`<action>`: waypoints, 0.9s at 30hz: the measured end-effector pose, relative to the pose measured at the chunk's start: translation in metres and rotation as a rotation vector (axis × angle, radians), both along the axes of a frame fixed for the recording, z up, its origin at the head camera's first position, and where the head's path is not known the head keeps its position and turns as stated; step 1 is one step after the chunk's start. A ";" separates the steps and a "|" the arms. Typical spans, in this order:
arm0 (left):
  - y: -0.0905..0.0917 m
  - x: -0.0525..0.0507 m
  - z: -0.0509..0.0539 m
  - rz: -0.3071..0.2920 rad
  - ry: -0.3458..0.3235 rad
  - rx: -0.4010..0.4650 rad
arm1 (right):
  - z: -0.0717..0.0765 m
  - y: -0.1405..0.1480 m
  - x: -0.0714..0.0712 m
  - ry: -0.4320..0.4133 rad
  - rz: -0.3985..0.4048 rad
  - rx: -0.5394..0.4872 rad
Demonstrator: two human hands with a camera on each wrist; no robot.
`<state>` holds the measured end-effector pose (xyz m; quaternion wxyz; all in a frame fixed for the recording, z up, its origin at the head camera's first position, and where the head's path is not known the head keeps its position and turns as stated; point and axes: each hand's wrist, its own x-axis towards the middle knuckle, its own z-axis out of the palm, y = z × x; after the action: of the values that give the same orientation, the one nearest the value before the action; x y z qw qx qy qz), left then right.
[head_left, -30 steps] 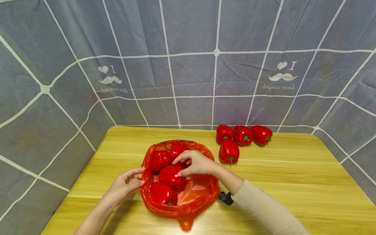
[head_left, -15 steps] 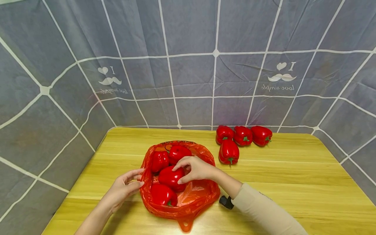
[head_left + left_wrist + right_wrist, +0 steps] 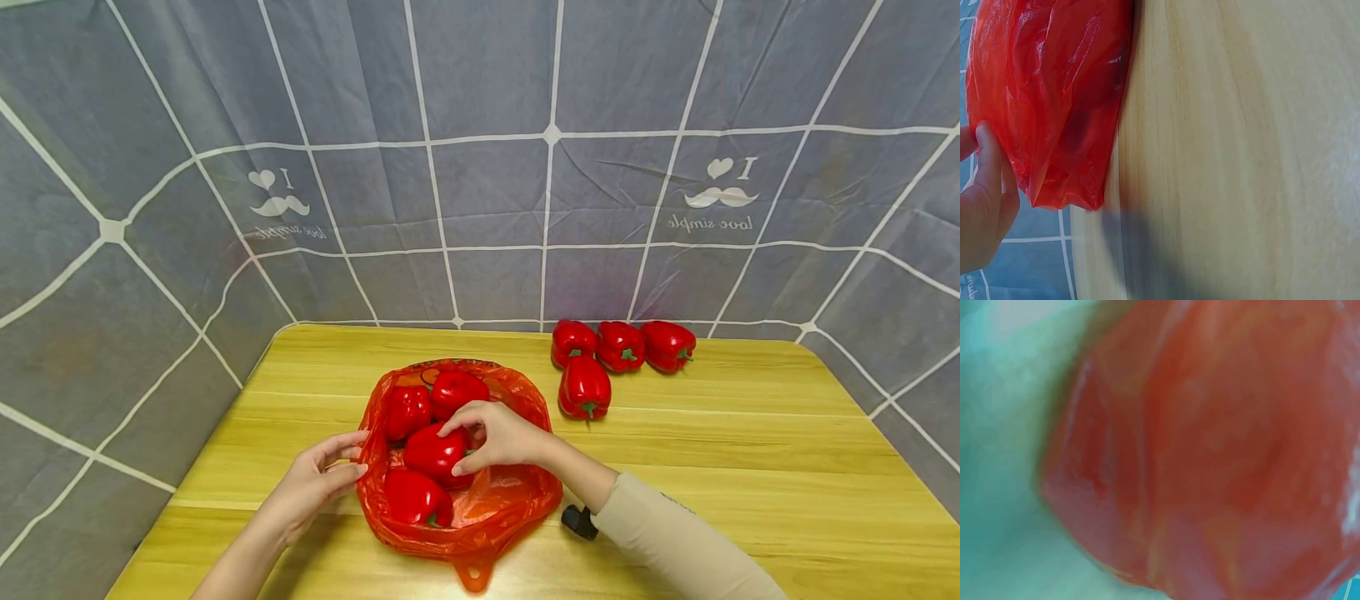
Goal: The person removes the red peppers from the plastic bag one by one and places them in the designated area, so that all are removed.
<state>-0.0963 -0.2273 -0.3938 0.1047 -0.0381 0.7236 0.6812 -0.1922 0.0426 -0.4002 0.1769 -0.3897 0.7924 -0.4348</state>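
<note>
The left hand (image 3: pixel 318 479) touches the red bag (image 3: pixel 465 537) at its nine o'clock rim, thumb and fingertips apart; whether it pinches, I cannot tell. Inside, near three other peppers (image 3: pixel 408 414), the central pepper (image 3: pixel 429 454) sits within the curled thumb and fingers of the right hand (image 3: pixel 501 433). Toward two o'clock, four outer peppers (image 3: pixel 583 387) lie on the table (image 3: pixel 750 442).

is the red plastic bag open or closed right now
Open: in the head view the red plastic bag has its mouth spread wide, showing four red peppers inside, with the right hand at one.
</note>
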 end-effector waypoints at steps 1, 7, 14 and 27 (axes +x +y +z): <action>0.000 0.000 0.000 0.002 0.000 0.000 | 0.000 0.000 0.001 -0.002 -0.005 -0.004; -0.001 0.000 -0.001 -0.011 0.009 0.008 | -0.003 0.000 0.003 -0.020 -0.025 -0.029; -0.003 0.001 -0.001 -0.044 0.031 0.007 | -0.003 0.004 0.004 -0.009 -0.039 -0.035; -0.001 0.002 0.001 -0.011 0.002 0.003 | -0.001 0.015 0.006 0.066 -0.033 -0.037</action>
<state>-0.0943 -0.2287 -0.3930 0.1076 -0.0332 0.7228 0.6818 -0.1867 0.0576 -0.4015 0.1360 -0.3940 0.7958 -0.4392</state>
